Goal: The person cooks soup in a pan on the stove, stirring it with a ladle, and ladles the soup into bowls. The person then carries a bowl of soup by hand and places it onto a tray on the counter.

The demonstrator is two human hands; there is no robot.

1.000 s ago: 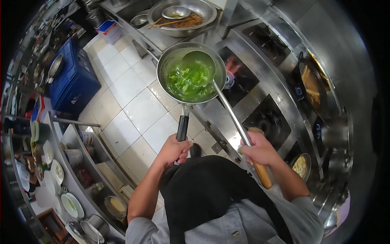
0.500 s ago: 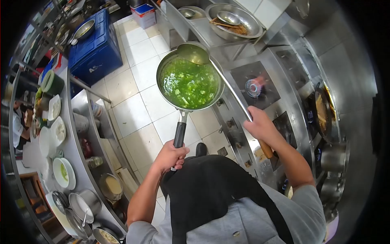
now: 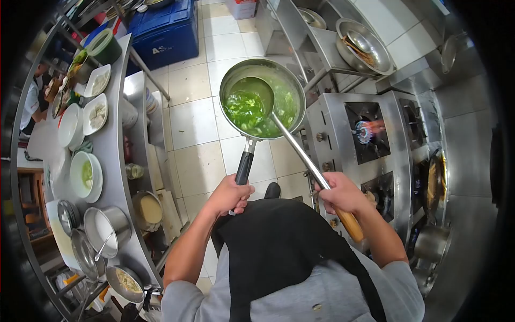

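Observation:
My left hand (image 3: 232, 195) is closed around the black handle of a frying pan (image 3: 300, 88), held out in front of me over the floor. Inside the pan is a bright green soup (image 3: 289, 104) with pale bits in it. My right hand (image 3: 338, 193) grips the long metal shaft of a ladle (image 3: 300, 150), just above its wooden end. The ladle's bowl sits in the left part of the pan, full of green liquid. Both hands are near my black apron.
On my right, a stove (image 3: 335, 129) has a lit burner (image 3: 366, 132). Along my left runs a steel counter (image 3: 120, 155) with white bowls (image 3: 86, 177), a saucepan (image 3: 107, 231) and a small pan (image 3: 124, 283). Ahead are a blue chest (image 3: 163, 40) and a metal basin (image 3: 375, 51). A person (image 3: 31, 104) stands far left.
The ladle's bowl has gone from the pan's far rim down into the soup and filled. My right hand has come lower and closer to my body. The view has turned left.

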